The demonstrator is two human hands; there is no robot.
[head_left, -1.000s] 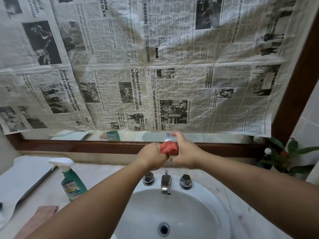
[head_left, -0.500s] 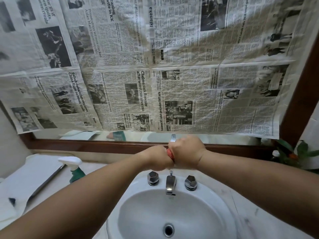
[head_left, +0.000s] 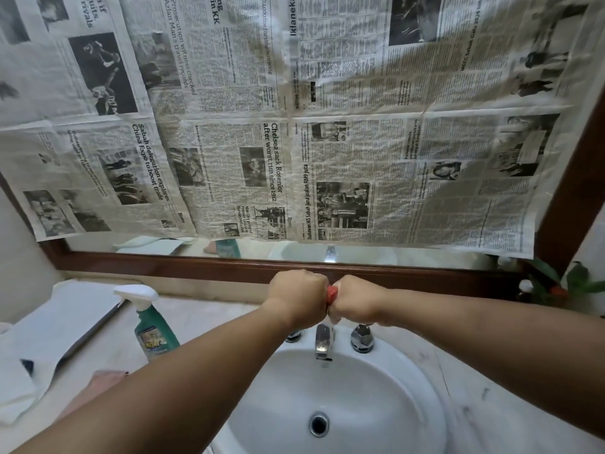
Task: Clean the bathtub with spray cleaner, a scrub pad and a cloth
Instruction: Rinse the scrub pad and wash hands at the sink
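The biggest thing before me is the newspaper (head_left: pixel 360 142), which hangs over the mirror and leaves only a low strip of glass free. Under it lies the pale worktop (head_left: pixel 203 326), and set into it is the white sink (head_left: pixel 409 388), directly below my arms. No bathtub is in view.

The left hand (head_left: pixel 299 298) and the right hand (head_left: pixel 358 301) are held over the back of the sink as two fists, knuckles together, with the fingers curled tight around one thing. The green spray bottle (head_left: pixel 154 332) stands upright on the worktop to the left, well apart from the hands. The tap (head_left: pixel 324 344) is just under the fists.

Smallest is the red cloth (head_left: pixel 331 293). Only a thin piece shows between the fists, so it may be the scrub pad instead. I judge the step is wringing it out. To do this well, I would keep the fists above the basin and twist them in opposite directions with even pressure, so that any water falls into the sink and not on the worktop.
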